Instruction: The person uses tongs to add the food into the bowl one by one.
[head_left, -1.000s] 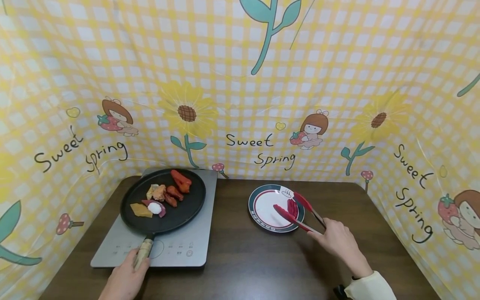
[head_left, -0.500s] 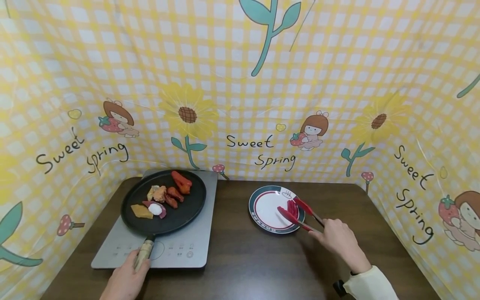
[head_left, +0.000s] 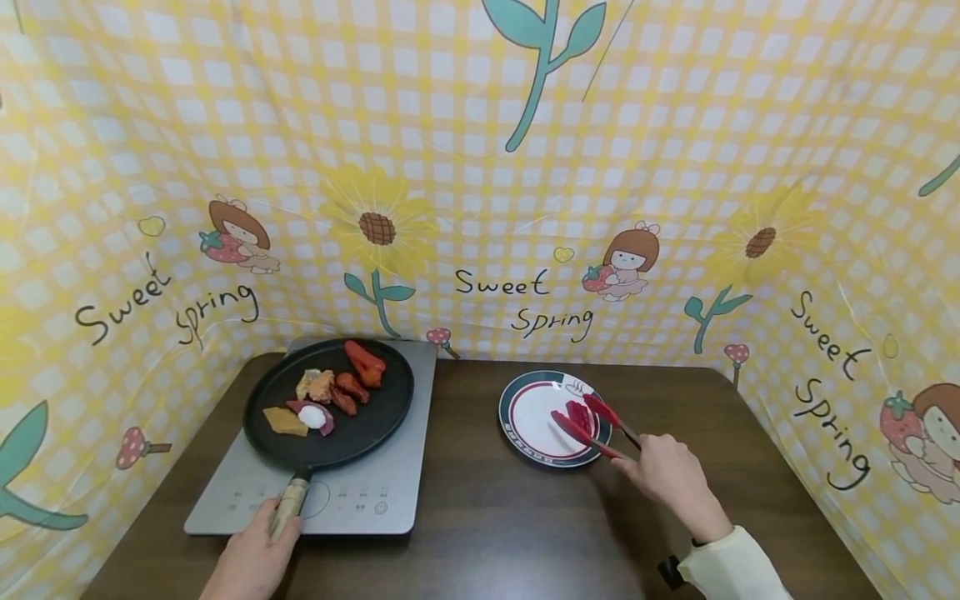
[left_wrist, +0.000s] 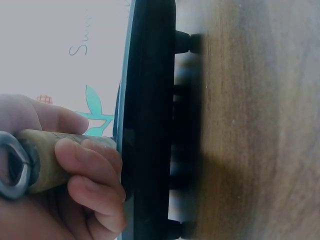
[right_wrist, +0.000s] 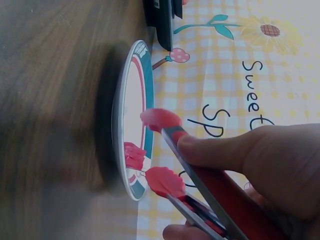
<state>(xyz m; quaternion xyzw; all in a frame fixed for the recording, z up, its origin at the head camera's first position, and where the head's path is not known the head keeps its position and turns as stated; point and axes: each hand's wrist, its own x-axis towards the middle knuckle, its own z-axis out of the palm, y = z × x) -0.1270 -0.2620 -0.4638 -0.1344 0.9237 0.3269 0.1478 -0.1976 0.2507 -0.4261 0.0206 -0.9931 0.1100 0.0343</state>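
In the head view my left hand (head_left: 251, 554) grips the tan handle (head_left: 288, 507) of a round black frying pan (head_left: 367, 433) on the cooktop. The left wrist view shows its fingers curled round that handle (left_wrist: 47, 172). My right hand (head_left: 675, 479) holds red-tipped metal tongs (head_left: 576, 429) over a white plate (head_left: 534, 417) with a dark green rim. Between the spread tong tips lies a dark red piece of food (head_left: 577, 414). In the right wrist view the tips (right_wrist: 165, 181) stand apart, and the red piece (right_wrist: 134, 156) is on the plate.
Several food pieces sit in the pan, including drumsticks (head_left: 347, 392), a long red piece (head_left: 364, 363) and a flat yellow one (head_left: 285, 421). A silver induction cooktop (head_left: 390, 492) bears the pan. Yellow checked cloth (head_left: 480, 192) encloses the brown table (head_left: 487, 542).
My right hand and the tongs have shifted slightly left over the plate. The red piece also sits slightly farther left and is turned. My left hand and the pan stay put.
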